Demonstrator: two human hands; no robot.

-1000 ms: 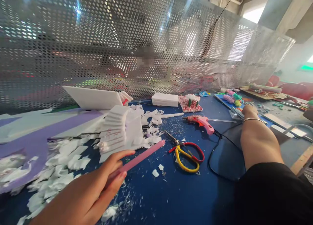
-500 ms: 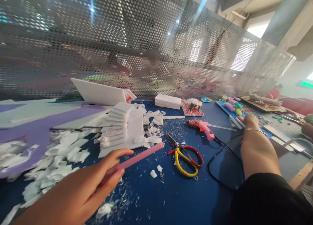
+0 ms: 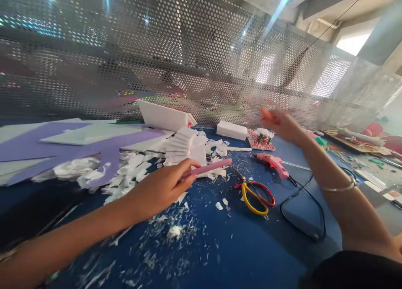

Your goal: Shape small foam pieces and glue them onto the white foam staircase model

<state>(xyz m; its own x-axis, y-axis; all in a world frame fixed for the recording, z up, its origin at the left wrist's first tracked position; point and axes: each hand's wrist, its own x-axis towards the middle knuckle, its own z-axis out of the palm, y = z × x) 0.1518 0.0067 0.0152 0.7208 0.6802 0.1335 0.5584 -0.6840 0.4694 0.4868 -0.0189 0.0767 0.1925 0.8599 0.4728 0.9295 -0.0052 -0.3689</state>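
Note:
My left hand point(image 3: 176, 180) pinches a slim pink stick point(image 3: 211, 167), which points right and a little away from me; its exact kind is unclear. Just beyond this hand is a stepped piece of white foam point(image 3: 179, 145) with curled scraps around it. My right hand point(image 3: 281, 125) is in the air above the far side of the table, a bracelet on its wrist. Motion smears its fingers, so whether it holds anything is unclear. Below it lie a pink glue gun point(image 3: 272, 164) and a red-speckled block point(image 3: 260, 140). Scissors point(image 3: 256, 194) with red and yellow handles rest between my arms.
White foam shavings point(image 3: 132, 171) and purple sheets point(image 3: 78, 148) cover the left of the blue table point(image 3: 238, 251). A white foam board point(image 3: 163, 115) leans near the perforated metal screen point(image 3: 201, 63). The glue gun's black cord point(image 3: 301, 234) loops at the right.
My right hand has lifted from the items at the right and swung left across the far side. My left hand still holds the pink stick. The view has shifted somewhat to the left.

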